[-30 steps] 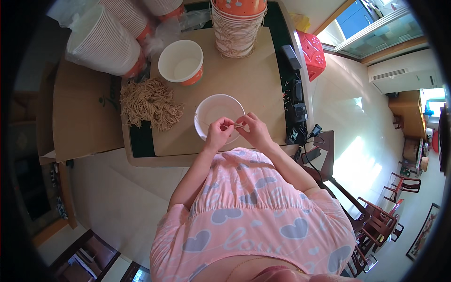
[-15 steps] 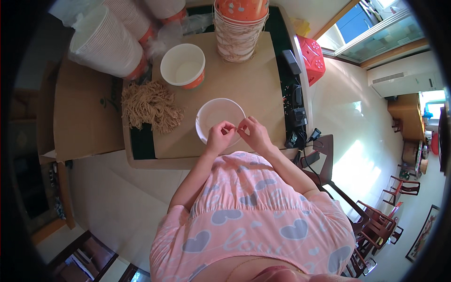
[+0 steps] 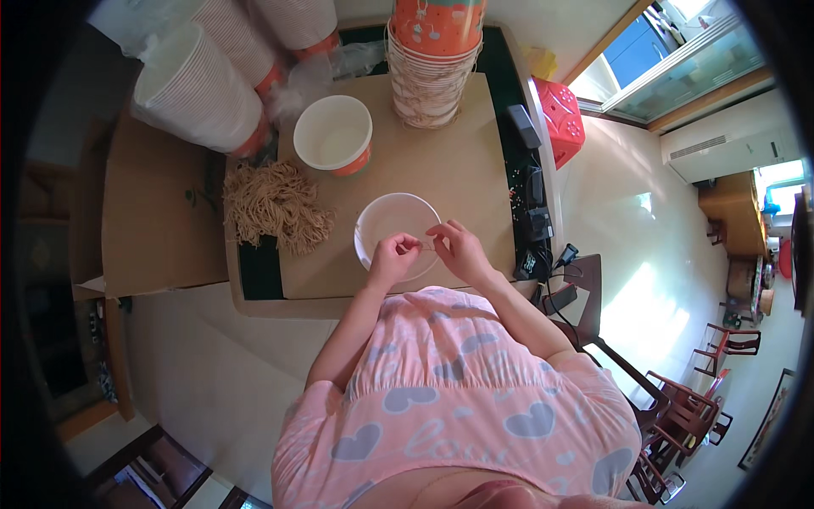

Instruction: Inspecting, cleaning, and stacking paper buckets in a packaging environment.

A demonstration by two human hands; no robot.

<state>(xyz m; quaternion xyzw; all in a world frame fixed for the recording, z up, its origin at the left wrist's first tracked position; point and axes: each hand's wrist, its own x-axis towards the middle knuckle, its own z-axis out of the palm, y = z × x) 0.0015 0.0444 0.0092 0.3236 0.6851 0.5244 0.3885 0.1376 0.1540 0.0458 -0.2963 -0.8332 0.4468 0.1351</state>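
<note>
Over the near rim of a white paper tub, my left hand is closed, thumb and fingers pinched on a thin string. My right hand is just to its right with fingers bent, thumb and forefinger at the same string. A short stretch of thin string shows between the two hands; its ends are too fine to make out. Left of the tub lies a tangled heap of tan string. Behind it stands another white tub with an orange outside.
A tall stack of tubs with strings hanging around it stands at the back. Several nested white tubs in plastic lean at the far left above a cardboard box. Black power adapters line the right edge, near a red stool.
My hands have drawn slightly apart, with string now showing between them. The tabletop sits a little lower in the picture, as the view has shifted.
</note>
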